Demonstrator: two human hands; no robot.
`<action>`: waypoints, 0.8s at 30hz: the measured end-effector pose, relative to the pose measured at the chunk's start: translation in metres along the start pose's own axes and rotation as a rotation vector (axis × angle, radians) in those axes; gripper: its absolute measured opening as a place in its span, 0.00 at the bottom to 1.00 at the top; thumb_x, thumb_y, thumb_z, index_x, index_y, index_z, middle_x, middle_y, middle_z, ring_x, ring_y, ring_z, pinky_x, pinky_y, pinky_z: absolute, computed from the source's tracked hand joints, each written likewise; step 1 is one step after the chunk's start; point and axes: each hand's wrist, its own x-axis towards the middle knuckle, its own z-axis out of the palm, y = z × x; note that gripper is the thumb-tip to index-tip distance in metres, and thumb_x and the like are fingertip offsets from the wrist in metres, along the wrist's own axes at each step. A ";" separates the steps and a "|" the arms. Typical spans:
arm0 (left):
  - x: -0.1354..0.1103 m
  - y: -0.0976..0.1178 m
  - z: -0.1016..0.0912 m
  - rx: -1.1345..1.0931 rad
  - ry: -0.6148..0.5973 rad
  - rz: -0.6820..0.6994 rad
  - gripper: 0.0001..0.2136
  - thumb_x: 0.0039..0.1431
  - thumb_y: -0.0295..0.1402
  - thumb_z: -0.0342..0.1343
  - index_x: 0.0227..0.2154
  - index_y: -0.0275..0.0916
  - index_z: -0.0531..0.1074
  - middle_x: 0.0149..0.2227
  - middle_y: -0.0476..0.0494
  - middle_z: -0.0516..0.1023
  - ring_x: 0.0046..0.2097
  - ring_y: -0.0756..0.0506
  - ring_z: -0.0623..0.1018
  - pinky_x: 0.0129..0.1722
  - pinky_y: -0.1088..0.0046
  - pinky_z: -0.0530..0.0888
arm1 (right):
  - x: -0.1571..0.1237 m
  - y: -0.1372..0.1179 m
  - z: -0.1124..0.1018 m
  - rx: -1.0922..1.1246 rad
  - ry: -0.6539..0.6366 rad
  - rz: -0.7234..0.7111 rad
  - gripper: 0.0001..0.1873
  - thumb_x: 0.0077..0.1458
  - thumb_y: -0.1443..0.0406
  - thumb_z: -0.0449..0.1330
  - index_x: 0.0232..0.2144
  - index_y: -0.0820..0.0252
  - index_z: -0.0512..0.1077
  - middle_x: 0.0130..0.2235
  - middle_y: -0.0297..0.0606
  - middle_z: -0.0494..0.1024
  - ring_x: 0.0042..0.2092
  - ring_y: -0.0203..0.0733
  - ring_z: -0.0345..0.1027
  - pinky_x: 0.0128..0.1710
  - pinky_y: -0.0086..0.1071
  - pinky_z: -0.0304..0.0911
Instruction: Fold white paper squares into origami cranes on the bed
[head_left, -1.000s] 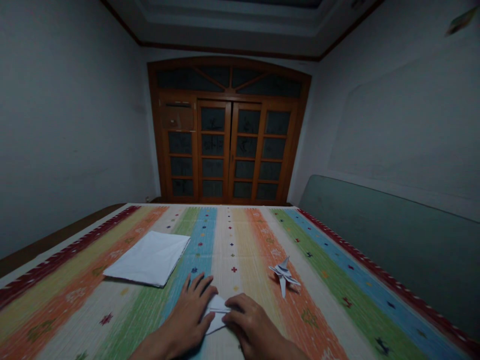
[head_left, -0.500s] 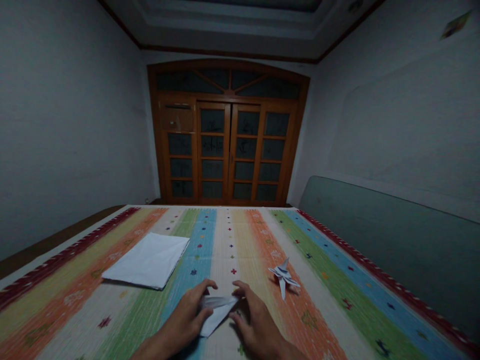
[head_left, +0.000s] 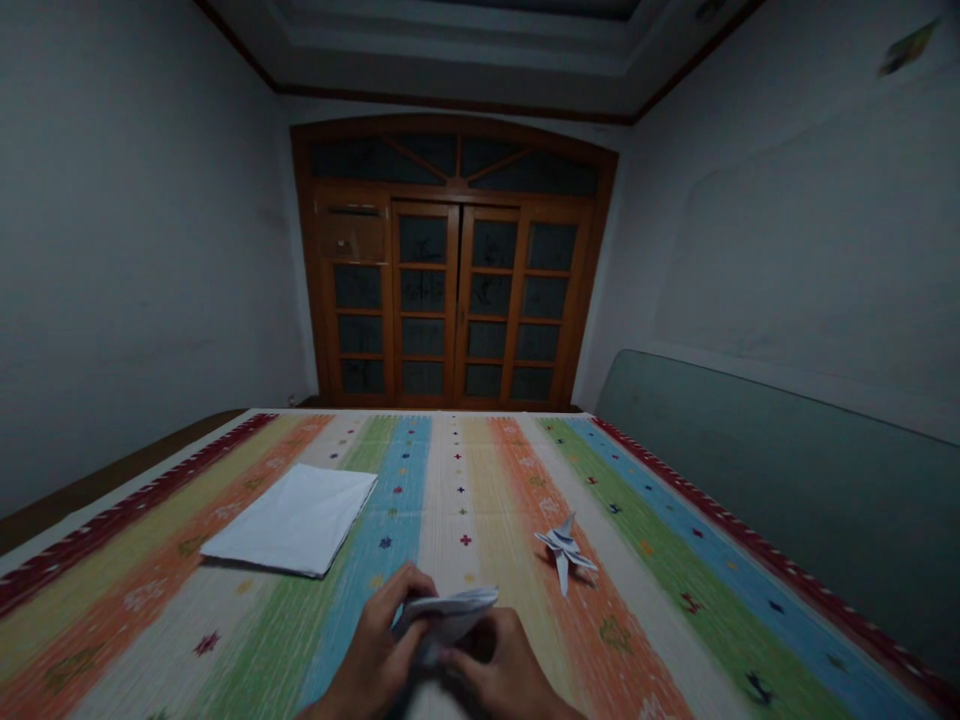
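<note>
Between my two hands is a piece of folded white paper, its top edge raised and pointing to the right. My left hand grips its left side, thumb in front and fingers behind. Under the paper's right part, my right hand is closed with thumb and fingers pinching the lower edge; the fingertips are partly hidden. To the right lies a folded paper figure with several pointed tips. A stack of white square paper sheets rests on the cloth to the left.
A striped, patterned tablecloth covers the long table. Beyond its far end stand wooden doors with glass panes. Along the right side is a grey-green panel against the wall.
The folded paper has been lifted and tilted, its right tip now higher and farther right. My right hand has gone from spread fingers to a pinch beneath it.
</note>
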 end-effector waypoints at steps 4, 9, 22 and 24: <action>0.000 0.003 -0.002 0.019 0.030 0.121 0.04 0.57 0.26 0.56 0.29 0.42 0.70 0.29 0.49 0.76 0.33 0.45 0.77 0.34 0.71 0.73 | 0.001 -0.005 -0.009 -0.191 0.042 -0.196 0.10 0.57 0.61 0.63 0.30 0.59 0.81 0.29 0.39 0.83 0.30 0.44 0.76 0.31 0.32 0.70; 0.001 0.006 -0.010 0.131 0.099 0.357 0.09 0.60 0.21 0.54 0.33 0.43 0.74 0.33 0.47 0.76 0.36 0.45 0.77 0.37 0.71 0.73 | 0.003 -0.009 -0.026 -0.338 0.163 -0.530 0.10 0.61 0.70 0.58 0.39 0.58 0.80 0.34 0.42 0.82 0.34 0.44 0.77 0.33 0.32 0.73; -0.005 -0.040 -0.011 0.421 -0.196 0.490 0.14 0.68 0.23 0.46 0.35 0.42 0.76 0.36 0.44 0.76 0.34 0.46 0.76 0.35 0.75 0.73 | 0.007 0.001 -0.040 -0.724 -0.001 -0.649 0.12 0.62 0.75 0.54 0.39 0.60 0.77 0.37 0.44 0.79 0.36 0.43 0.74 0.34 0.30 0.70; -0.004 -0.034 -0.012 0.427 -0.288 0.441 0.14 0.64 0.20 0.47 0.36 0.43 0.76 0.37 0.44 0.76 0.36 0.46 0.77 0.36 0.75 0.73 | 0.007 0.001 -0.039 -0.728 -0.050 -0.578 0.14 0.58 0.77 0.55 0.38 0.59 0.77 0.36 0.42 0.78 0.36 0.43 0.74 0.34 0.30 0.68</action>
